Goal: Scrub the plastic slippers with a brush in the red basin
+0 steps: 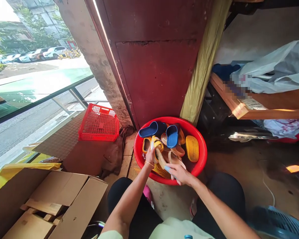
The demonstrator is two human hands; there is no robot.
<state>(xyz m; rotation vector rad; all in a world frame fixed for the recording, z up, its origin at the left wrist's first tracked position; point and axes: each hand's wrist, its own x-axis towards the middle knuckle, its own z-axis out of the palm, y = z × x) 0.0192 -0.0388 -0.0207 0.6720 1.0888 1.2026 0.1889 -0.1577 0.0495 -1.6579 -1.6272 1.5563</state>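
A red plastic tub [202, 156] on the floor between my knees holds several rubber slippers. My left hand [150, 156] is closed around a yellow slipper [156, 143] with dark markings, tilted over the tub's near left part. In my right hand [178, 173] is a long tan brush [160, 159], its far end against the yellow slipper; its bristles cannot be made out. Something light blue shows at my right fingers. Around them lie a blue slipper [172, 136], another blue slipper [149, 130], a yellow textured slipper [192, 148] and a beige slipper [175, 159].
Behind the tub stands a dark red door [154, 76] with a yellowish curtain [201, 66] beside it. A red crate [99, 124] sits to the left, above an open cardboard box [72, 189]. At right are a wooden shelf [276, 114] and a blurred fan [276, 220].
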